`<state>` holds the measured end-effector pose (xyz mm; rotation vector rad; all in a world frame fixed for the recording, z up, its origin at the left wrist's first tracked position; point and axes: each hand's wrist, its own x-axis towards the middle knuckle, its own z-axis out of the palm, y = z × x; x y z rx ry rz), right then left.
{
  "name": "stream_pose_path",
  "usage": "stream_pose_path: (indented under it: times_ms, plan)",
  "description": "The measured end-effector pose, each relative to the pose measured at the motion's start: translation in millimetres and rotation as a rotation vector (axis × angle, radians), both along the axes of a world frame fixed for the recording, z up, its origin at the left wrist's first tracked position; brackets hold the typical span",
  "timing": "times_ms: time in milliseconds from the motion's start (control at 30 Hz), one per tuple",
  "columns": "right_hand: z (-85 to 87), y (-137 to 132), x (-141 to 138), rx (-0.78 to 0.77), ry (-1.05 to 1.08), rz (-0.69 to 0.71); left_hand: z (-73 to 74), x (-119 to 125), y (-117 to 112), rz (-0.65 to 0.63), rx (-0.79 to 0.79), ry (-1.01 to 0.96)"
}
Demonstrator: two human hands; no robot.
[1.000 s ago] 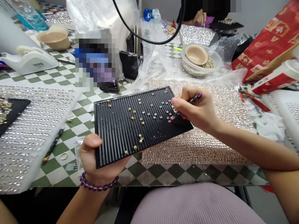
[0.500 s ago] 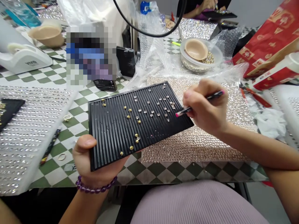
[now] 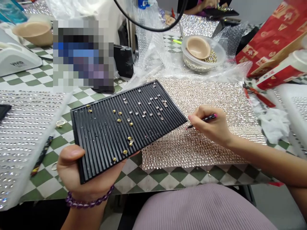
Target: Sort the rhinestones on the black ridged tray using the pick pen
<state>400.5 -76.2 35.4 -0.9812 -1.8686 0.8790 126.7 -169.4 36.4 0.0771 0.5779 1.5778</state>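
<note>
My left hand [image 3: 88, 172] grips the near left corner of a black ridged tray [image 3: 103, 137], thumb on top and fingers underneath. The tray is tilted above the table, with several clear and gold-backed rhinestones [image 3: 144, 113] scattered over its grooves. Pinched in my right hand [image 3: 211, 126] is a thin dark pen-like picker [image 3: 208, 118] with pink ends. Its tip points down at a sheet densely covered with rhinestones [image 3: 206, 143], just right of the tray's corner. Whether the tip carries or touches a stone is too small to tell.
At the back, a clear plastic tub [image 3: 220, 59] holds loose stones and a beige bowl [image 3: 198, 48]. Another rhinestone sheet [image 3: 28, 127] lies left. Red-handled pliers [image 3: 261, 95], crumpled tissue [image 3: 273, 126] and a red cup [image 3: 278, 75] stand right. Across the table, another person's hand [image 3: 211, 3] works over a dark tray.
My right hand has moved down from above the tray to the rhinestone sheet, keeping the picker. The tray in my left hand has shifted left in view.
</note>
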Motion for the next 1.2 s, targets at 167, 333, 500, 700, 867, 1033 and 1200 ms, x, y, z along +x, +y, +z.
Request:
stream_pose_path:
  times_ms: [167,333,500,700,867,1033,1200]
  plan:
    - [-6.1,1.7,-2.0,-0.022,-0.089,0.031,2.9,5.0,-1.1,0.113,-0.057,0.078]
    - [2.9,7.8,-2.3,-0.005,-0.009,-0.003,1.5,6.2,0.4,0.042,-0.034,0.027]
    - [27.9,17.3,-21.0,0.071,0.288,-0.128,3.9,9.3,3.3,-0.024,0.090,0.035]
    - [36.5,14.4,-51.8,0.028,0.207,0.112,2.2,8.8,2.3,-0.039,0.046,0.010]
    - [30.3,13.4,-54.3,-0.032,0.190,0.096,-2.3,7.5,2.4,-0.088,0.023,-0.017]
    - [33.1,12.7,-53.4,-0.044,0.107,0.066,-1.7,9.0,2.1,-0.105,0.121,0.006]
    - [33.4,13.5,-53.9,-0.017,0.081,0.037,-0.9,8.6,2.7,-0.125,0.110,-0.011]
